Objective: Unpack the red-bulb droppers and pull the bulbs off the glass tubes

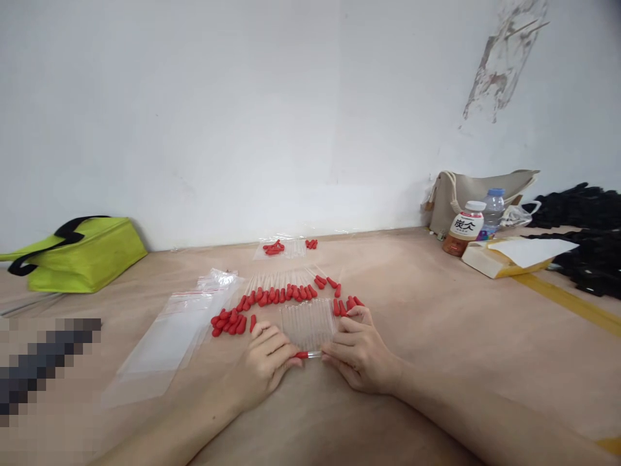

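Between our two hands, low over the table [436, 317], a red bulb [301, 355] and a clear tube [315, 354] meet end to end. The grip of our left hand [264, 356] holds the bulb; that of our right hand [359, 349] holds the tube. Beyond lie similar tubes [306, 327], pear-shaped red bulbs [276, 296] and thin plastic bags [167, 330]. On the bottle [455, 246], we read 炭 on a white label [466, 224].
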Motion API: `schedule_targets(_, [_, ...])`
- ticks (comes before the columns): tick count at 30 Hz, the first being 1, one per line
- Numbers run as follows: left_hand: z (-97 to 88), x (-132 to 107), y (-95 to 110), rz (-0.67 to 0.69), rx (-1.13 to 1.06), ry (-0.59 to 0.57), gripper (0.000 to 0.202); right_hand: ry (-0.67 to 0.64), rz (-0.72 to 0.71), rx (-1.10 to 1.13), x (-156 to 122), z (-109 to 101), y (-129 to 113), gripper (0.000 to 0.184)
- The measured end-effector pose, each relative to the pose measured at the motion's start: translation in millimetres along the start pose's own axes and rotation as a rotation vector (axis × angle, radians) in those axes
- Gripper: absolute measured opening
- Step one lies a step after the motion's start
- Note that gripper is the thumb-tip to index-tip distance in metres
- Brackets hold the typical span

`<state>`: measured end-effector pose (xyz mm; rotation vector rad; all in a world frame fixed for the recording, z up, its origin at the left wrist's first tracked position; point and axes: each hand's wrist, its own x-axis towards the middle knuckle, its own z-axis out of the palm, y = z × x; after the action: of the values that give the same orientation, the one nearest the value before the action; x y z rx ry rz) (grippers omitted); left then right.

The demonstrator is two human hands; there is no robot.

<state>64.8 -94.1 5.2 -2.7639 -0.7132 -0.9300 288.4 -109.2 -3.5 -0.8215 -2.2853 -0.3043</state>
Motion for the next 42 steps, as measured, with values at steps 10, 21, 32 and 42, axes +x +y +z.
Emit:
schedule_targets(10, [-6.9,-12.8,-8.5,-0.058,0.004,0.061,0.012,0.094,0.097,0.078,-5.2,-3.9,12.0,0.019])
schedule_targets(21, [-54.0,-3.7,-65.5,-0.694,0.081,0.11,0.032,0.205,0.48,0.024,17.8,10.6,27.0,0.016])
schedule_targets(32, [-85.0,-14.1,-107.4,-0.995,-0.122,-0.191,0.043,0.156,0.255,-0.165,16.4,23.0,24.9,0.012])
schedule_targets(42, [-75.5,-19.8,-110.6,-0.998,-0.198,-0.26,0.037,0.024,0.258,-0.003,14.7,16.0,19.4,0.025])
